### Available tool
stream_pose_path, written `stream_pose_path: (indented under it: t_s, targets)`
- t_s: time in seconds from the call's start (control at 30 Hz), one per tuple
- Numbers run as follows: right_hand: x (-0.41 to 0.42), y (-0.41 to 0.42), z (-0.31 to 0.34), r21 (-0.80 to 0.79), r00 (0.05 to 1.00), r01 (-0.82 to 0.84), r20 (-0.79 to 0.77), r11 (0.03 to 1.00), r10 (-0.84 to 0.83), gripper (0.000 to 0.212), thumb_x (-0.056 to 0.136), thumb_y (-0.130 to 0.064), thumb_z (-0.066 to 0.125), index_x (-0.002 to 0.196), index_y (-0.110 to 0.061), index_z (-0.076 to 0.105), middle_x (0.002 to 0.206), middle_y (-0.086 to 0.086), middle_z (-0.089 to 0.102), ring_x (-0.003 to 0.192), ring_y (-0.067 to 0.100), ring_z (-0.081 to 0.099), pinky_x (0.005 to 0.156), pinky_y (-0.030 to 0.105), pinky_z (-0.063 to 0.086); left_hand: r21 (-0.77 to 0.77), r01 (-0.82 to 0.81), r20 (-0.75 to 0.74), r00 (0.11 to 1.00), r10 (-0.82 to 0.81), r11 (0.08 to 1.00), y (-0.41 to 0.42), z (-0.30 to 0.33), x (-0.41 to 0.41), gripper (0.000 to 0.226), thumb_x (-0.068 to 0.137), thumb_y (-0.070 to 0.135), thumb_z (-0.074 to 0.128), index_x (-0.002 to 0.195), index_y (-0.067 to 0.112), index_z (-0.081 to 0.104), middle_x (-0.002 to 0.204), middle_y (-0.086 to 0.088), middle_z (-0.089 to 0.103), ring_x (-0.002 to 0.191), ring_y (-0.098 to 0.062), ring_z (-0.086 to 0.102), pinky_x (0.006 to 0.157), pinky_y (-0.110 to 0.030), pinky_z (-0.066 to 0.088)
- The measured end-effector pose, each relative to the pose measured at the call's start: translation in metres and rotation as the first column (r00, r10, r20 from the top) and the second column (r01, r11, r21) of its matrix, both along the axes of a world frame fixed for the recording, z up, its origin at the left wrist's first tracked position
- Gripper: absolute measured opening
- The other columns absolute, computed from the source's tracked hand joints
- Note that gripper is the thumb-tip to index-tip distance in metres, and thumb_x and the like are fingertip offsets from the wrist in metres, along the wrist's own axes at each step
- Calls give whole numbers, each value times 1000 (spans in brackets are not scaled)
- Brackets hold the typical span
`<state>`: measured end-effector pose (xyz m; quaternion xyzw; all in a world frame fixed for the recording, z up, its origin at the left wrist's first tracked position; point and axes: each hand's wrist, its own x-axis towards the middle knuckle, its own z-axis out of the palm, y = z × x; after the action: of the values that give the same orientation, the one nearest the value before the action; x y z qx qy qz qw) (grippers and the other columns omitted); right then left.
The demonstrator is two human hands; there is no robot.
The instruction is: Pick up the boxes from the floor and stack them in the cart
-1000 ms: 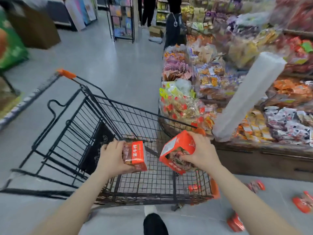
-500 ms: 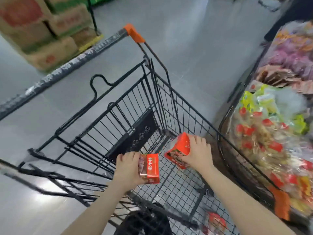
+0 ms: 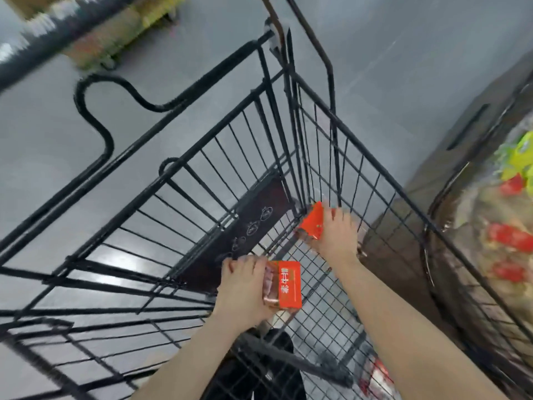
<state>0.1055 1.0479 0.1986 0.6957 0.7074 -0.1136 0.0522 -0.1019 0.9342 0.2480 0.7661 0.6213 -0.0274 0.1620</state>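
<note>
Both hands have dropped deeper into the cart (image 3: 372,157) since a moment ago, the right one carrying its box down to the far corner of the basket. Right hand (image 3: 336,236), its grip wrapped over an orange box (image 3: 313,223), holds the carton tilted, low at the corner where the far mesh wall meets the side wall; motion blur hides whether the box touches the wire bottom. Left hand (image 3: 245,290), nearer the camera, pinches a second orange box (image 3: 285,284) from the side, thumb and fingers (image 3: 230,265) closed around it. That carton hangs above the mesh bottom with white lettering on its upper face, just beside a dark panel (image 3: 245,223) on the basket's folding flap. Hands and boxes are apart from each other, the right one farther forward. Below the cart's bottom edge, a blurred red package (image 3: 377,373) lies on the grey floor (image 3: 57,157). At right, a display bin (image 3: 496,226) of bagged snacks stands just beside the cart. Cardboard cartons (image 3: 115,33), heavily blurred, sit well apart at upper left.
</note>
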Motion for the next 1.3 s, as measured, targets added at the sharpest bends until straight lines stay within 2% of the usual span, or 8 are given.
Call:
stream_pose_path:
  t_s: [0.23, 0.4, 0.63, 0.77, 0.87, 1.0, 1.13, 1.3]
  targets:
    - [24, -35, 42, -145, 903, -132, -426, 981, 58, 84, 75, -37, 76, 143, -17, 33, 145, 2, 35, 134, 20, 32, 111, 37, 32, -51, 60, 24, 998, -59, 997, 12, 3, 11, 97, 47, 76, 60, 123, 17, 48, 116, 3, 56, 111, -19, 53, 99, -50, 34]
    - [42, -90, 86, -436, 805, -310, -593, 845, -10, 118, 56, -54, 74, 150, -35, 6, 154, -16, 14, 141, 6, 14, 116, 33, 19, -10, 154, 74, 985, -153, 988, 19, 32, 29, 93, 48, 80, 39, 117, 18, 52, 111, 4, 58, 106, -18, 54, 98, -50, 37]
    - [42, -125, 120, -245, 787, -77, -609, 967, -91, 95, 58, -39, 83, 137, -32, 31, 121, -13, 41, 115, 2, 41, 102, 27, 39, 65, 285, 329, 899, -290, 956, 27, 65, 43, 108, 51, 81, 62, 137, 20, 39, 138, 4, 43, 130, -14, 37, 113, -38, 21]
    - [71, -145, 143, -316, 641, 66, -713, 947, -283, 88, 54, -36, 86, 122, -48, 32, 122, -21, 41, 112, -12, 45, 92, 8, 39, -174, 290, 464, 867, -181, 941, 49, 68, 17, 128, 46, 74, 77, 148, 29, 16, 152, 11, 24, 141, -7, 20, 117, -37, 19]
    - [80, -158, 145, -370, 507, 123, -774, 921, -379, 89, 55, -24, 88, 126, -44, 39, 124, -10, 52, 113, 1, 54, 96, 25, 47, -424, 297, 488, 871, -60, 856, 56, 76, 16, 106, 48, 50, 89, 136, 30, 34, 132, 17, 46, 123, -2, 43, 108, -36, 37]
    - [81, -167, 148, -391, 420, 159, -805, 907, -420, 89, 61, -5, 84, 130, -38, 37, 125, 1, 52, 112, 12, 58, 91, 41, 53, -485, 287, 599, 797, 75, 826, 60, 92, 29, 91, 50, 27, 92, 123, 37, 38, 121, 22, 47, 108, 5, 50, 87, -10, 45]
    - [81, -171, 156, -386, 460, 191, -777, 903, -429, 92, 60, -13, 86, 128, -48, 35, 132, -5, 46, 119, 6, 51, 99, 38, 48, -480, 285, 641, 760, 110, 830, 56, 97, 34, 100, 38, 40, 91, 124, 36, 39, 127, 15, 45, 115, -6, 51, 91, -35, 53]
    - [82, -159, 173, -273, 746, 155, -597, 949, -293, 110, 57, -54, 82, 146, -32, 21, 145, -17, 18, 137, 1, 14, 116, 26, 15, -275, 309, 592, 801, -93, 911, 50, 103, 47, 91, 51, 34, 87, 125, 33, 33, 121, 16, 37, 110, 0, 45, 93, -24, 46]
